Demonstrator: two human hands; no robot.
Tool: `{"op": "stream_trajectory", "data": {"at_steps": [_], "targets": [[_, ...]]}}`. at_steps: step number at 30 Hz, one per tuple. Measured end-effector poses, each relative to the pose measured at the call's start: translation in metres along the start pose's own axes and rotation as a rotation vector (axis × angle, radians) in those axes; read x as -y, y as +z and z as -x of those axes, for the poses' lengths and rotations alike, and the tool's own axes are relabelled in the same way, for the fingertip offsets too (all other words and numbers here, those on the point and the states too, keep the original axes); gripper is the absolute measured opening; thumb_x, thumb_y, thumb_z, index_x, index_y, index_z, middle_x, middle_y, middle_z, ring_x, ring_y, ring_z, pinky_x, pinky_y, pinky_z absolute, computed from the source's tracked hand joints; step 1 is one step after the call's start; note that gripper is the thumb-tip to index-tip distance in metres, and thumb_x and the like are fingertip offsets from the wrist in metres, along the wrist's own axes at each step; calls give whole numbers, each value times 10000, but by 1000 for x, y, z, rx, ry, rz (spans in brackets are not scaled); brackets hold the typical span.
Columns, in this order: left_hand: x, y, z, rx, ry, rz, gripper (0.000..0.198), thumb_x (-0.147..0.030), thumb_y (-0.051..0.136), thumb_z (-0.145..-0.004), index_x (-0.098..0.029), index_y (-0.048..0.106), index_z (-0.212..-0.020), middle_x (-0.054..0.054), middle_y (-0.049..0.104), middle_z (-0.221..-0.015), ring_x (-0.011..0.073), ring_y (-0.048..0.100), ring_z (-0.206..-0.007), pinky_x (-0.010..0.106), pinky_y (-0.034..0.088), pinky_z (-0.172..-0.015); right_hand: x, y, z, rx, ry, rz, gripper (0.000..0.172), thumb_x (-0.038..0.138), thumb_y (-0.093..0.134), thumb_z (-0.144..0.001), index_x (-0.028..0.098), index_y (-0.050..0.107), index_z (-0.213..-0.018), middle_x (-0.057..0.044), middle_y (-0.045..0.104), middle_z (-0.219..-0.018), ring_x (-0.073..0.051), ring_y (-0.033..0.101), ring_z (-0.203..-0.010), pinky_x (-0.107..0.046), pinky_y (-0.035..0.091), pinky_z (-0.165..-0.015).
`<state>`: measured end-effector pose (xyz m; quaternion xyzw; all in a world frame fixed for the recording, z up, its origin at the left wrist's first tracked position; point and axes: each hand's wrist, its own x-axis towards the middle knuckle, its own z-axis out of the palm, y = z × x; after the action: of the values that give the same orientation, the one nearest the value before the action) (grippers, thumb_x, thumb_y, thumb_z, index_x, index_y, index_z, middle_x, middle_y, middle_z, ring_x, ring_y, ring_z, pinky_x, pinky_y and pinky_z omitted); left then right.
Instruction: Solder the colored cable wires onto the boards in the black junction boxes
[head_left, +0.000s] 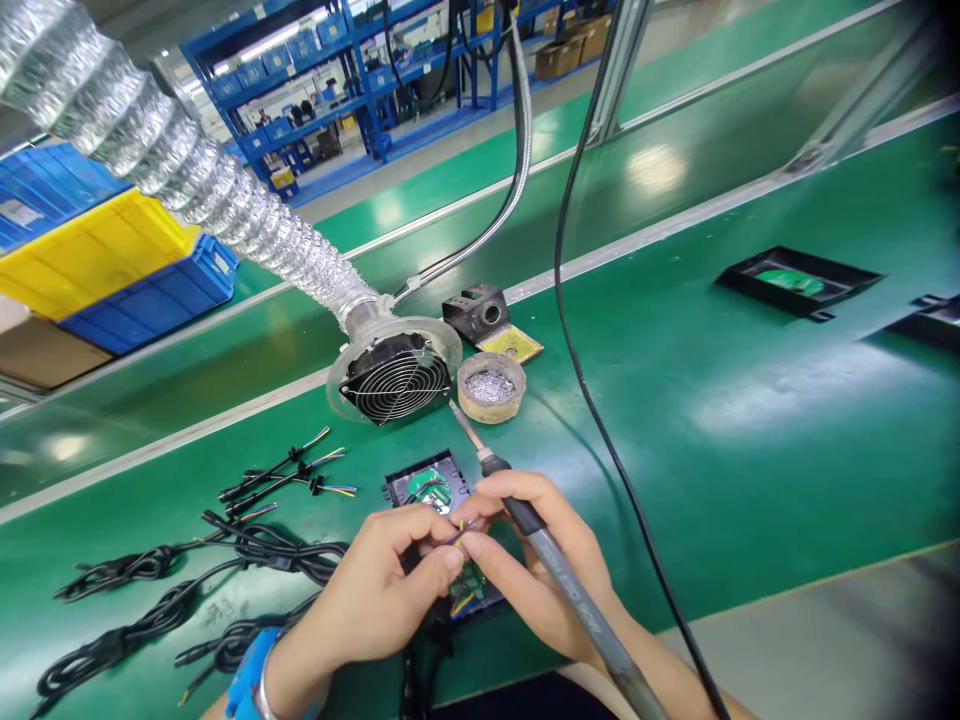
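Observation:
My left hand (382, 590) is closed in a pinch on thin coloured wires (457, 530) above a black tray holding a green circuit board (429, 487). My right hand (536, 565) grips a grey soldering iron (559, 575), whose tip (459, 415) points up and away toward the fan, and its fingertips also meet the same wires. Both hands touch each other over the board. A blue wrist strap (247, 675) sits on my left wrist.
A fume extractor fan (396, 378) on a silver flexible duct (187, 175) stands just beyond the board, with a tip-cleaner pot (491, 387) and iron stand (480, 312) beside it. Black cable harnesses (187, 580) lie left. Black trays (795, 282) sit far right. The iron's cord (592, 400) crosses the green belt.

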<state>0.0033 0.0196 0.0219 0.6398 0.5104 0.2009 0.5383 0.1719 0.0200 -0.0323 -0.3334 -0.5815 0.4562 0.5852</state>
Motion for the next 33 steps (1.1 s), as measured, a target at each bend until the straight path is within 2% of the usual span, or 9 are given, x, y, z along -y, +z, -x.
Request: {"op": "stream_trajectory", "data": {"at_steps": [4,9,15,17,20,23,26,29,33], "targets": [[8,4,0,47,-113,310,416,-534,620,-835,-141,556,-714,-5,530,-636,72,466,-515,169,405,-439,3,2,-2,30,29,-92,333,127,606,-853,274,482,-1124,18,664,-829,-111,657,-693,-224,580,-630],[14,8,-2,-14,-125,465,395,-503,672,-810,-119,607,-743,21,582,-667,74,525,-543,143,458,-430,3,3,-2,-1,41,-35,352,115,624,-840,277,491,-1123,36,655,-780,-88,640,-654,-180,554,-607],[16,-4,-8,235,-241,675,454,-544,718,-749,-94,688,-807,55,641,-646,107,602,-491,181,506,-432,4,4,-5,8,47,-88,340,89,582,-862,284,488,-1124,52,637,-744,-74,623,-644,-178,539,-629],[15,-5,-7,186,-238,599,450,-540,736,-734,-99,675,-802,45,646,-653,105,612,-497,189,525,-473,4,4,-6,2,50,-69,343,94,593,-858,287,491,-1123,53,634,-755,-66,613,-654,-163,529,-632],[11,1,-3,-42,-131,373,362,-481,683,-806,-119,676,-815,35,651,-695,89,594,-518,190,529,-495,4,5,-3,-44,67,-33,343,116,610,-851,289,493,-1122,53,617,-778,-60,592,-662,-151,520,-631],[10,8,1,-293,121,-42,176,-303,599,-892,-161,700,-913,35,679,-766,106,632,-620,183,526,-546,2,8,2,-100,68,-4,323,114,607,-845,279,499,-1102,52,601,-768,-63,578,-659,-159,518,-635],[14,13,1,-478,421,-399,142,-147,579,-887,-167,680,-985,42,716,-852,121,670,-760,195,536,-693,0,13,4,-167,20,31,345,92,613,-832,272,501,-1104,48,629,-776,-73,600,-694,-174,528,-676],[21,17,1,-534,540,-605,176,-98,573,-881,-150,650,-1030,51,724,-892,132,669,-787,212,530,-737,1,16,2,-209,28,46,379,92,617,-829,270,494,-1140,41,655,-811,-75,625,-719,-170,537,-690],[24,21,2,-530,538,-776,186,-104,543,-895,-153,633,-1050,56,717,-877,156,658,-776,241,507,-732,3,17,-1,-203,30,42,398,99,636,-819,264,494,-1152,36,668,-829,-79,640,-717,-171,548,-687]]}}
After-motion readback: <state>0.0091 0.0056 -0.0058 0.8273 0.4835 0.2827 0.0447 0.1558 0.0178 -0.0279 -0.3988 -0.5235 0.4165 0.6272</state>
